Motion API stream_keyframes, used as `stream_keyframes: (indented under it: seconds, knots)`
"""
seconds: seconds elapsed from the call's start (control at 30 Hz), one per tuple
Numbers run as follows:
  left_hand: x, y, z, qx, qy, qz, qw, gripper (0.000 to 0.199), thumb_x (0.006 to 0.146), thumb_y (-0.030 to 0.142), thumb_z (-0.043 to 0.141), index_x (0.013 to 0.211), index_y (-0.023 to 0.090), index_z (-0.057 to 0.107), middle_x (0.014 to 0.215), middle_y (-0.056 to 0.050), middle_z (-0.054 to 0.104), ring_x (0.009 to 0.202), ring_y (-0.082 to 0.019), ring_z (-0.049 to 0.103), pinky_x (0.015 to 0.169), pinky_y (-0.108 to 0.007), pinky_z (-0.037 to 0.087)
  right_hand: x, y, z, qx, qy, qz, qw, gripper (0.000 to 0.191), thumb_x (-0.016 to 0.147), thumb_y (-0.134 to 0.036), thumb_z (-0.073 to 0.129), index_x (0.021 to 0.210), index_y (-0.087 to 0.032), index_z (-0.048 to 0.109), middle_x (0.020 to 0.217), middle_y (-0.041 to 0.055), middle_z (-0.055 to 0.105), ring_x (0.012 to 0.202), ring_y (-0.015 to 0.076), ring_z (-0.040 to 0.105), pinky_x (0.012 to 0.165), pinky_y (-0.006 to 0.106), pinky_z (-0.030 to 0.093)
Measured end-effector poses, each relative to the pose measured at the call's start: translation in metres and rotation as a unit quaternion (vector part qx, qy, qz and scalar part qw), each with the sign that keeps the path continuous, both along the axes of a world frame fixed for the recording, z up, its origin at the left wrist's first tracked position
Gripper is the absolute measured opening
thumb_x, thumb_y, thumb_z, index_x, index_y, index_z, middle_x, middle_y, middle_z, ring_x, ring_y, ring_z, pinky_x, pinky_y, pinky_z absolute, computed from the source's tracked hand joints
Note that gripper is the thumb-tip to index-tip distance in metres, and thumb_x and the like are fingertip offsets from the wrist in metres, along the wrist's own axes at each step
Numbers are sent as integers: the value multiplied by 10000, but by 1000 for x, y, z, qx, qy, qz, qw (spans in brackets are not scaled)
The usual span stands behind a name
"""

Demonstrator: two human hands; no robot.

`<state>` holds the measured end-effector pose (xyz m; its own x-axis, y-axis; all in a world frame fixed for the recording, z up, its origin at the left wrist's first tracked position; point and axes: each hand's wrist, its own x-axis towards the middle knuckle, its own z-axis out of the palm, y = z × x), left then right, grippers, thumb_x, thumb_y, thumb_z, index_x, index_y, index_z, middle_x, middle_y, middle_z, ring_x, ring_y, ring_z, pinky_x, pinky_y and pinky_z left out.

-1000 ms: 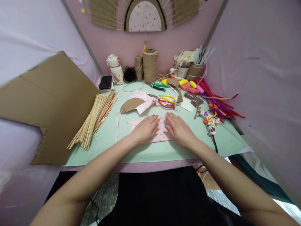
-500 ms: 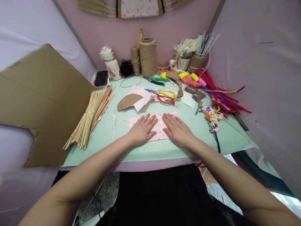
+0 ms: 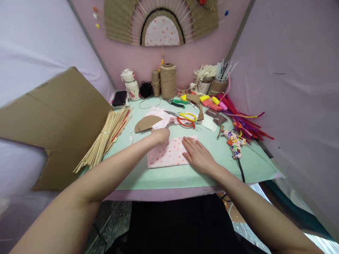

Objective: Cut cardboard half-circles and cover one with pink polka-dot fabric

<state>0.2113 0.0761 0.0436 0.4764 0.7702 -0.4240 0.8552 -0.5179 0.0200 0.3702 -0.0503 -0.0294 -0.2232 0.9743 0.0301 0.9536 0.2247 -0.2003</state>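
Observation:
A white cloth with pink-red dots (image 3: 166,157) lies flat near the table's front edge. My right hand (image 3: 198,155) rests flat on its right part, fingers stretched out. My left hand (image 3: 160,137) is over the cloth's upper left edge, at the lower right side of a brown cardboard half-disc (image 3: 146,123). Its fingers point away and are mostly hidden, so I cannot tell whether they grip the half-disc. Behind that hand lies a crumpled piece of similar cloth (image 3: 166,121), with scissors with yellow and red handles (image 3: 186,119) on it.
On the left are bundled wooden sticks (image 3: 104,137) and a large cardboard sheet (image 3: 66,116). Twine spools (image 3: 168,82), a white bottle (image 3: 131,85) and green-handled pliers (image 3: 178,102) stand or lie toward the back. A flowered glue gun (image 3: 235,141) and pipe cleaners (image 3: 251,123) are on the right.
My left hand has lifted from lying flat on the dotted cloth and moved up toward the cardboard half-disc. My right hand stays flat on the cloth. The view has tilted up.

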Motion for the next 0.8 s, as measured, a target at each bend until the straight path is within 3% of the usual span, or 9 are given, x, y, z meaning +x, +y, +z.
stream_keyframes:
  seconds: [0.23, 0.33, 0.43, 0.57, 0.67, 0.8]
  knots:
    - [-3, 5, 9, -65, 2, -73, 995, 252, 685, 190, 586, 912, 172, 694, 962, -113, 729, 879, -274, 668, 751, -336, 496, 0, -2, 2, -7, 33, 11, 999, 559, 963, -341, 389, 1471, -107, 390, 1556, 122, 341, 1446, 258, 295, 1180, 473, 246]
    - [-10, 6, 3, -64, -38, -106, 992, 255, 717, 208, 539, 939, 184, 662, 1004, -107, 709, 902, -258, 642, 731, -314, 464, 9, 13, 15, 16, 81, 6, 997, 491, 949, -330, 422, 1377, -108, 512, 1448, 141, 508, 1339, 258, 466, 1107, 419, 371]
    - [-14, 9, -1, -82, -70, -117, 987, 223, 717, 235, 529, 906, 188, 638, 967, -96, 692, 840, -244, 615, 679, -310, 428, 23, 55, 41, 81, 59, -82, 992, 435, 979, -280, 331, 1325, -153, 563, 1335, 126, 612, 1220, 255, 562, 1019, 396, 436]
    - [-21, 14, 1, -123, -107, -89, 983, 199, 689, 256, 549, 866, 196, 614, 866, -52, 650, 744, -203, 557, 611, -285, 365, 33, 132, 68, 17, -35, -110, 993, 355, 942, -207, 419, 1189, -101, 651, 1195, 189, 675, 1124, 290, 605, 903, 356, 454]
    - [-31, 15, 2, -173, -137, -39, 975, 190, 672, 286, 578, 841, 203, 604, 730, 0, 583, 643, -161, 495, 553, -268, 312, 30, 175, 70, -69, -80, -106, 989, 257, 880, -228, 590, 1043, -59, 695, 1067, 208, 706, 1004, 274, 652, 833, 337, 478]
    - [-42, 12, -2, -253, -175, 45, 950, 212, 679, 381, 619, 801, 207, 608, 576, 44, 483, 523, -124, 417, 483, -258, 250, 23, 197, 63, -149, -122, -82, 978, 312, 868, -374, 654, 1016, -101, 679, 1025, 113, 703, 904, 205, 663, 809, 366, 521]
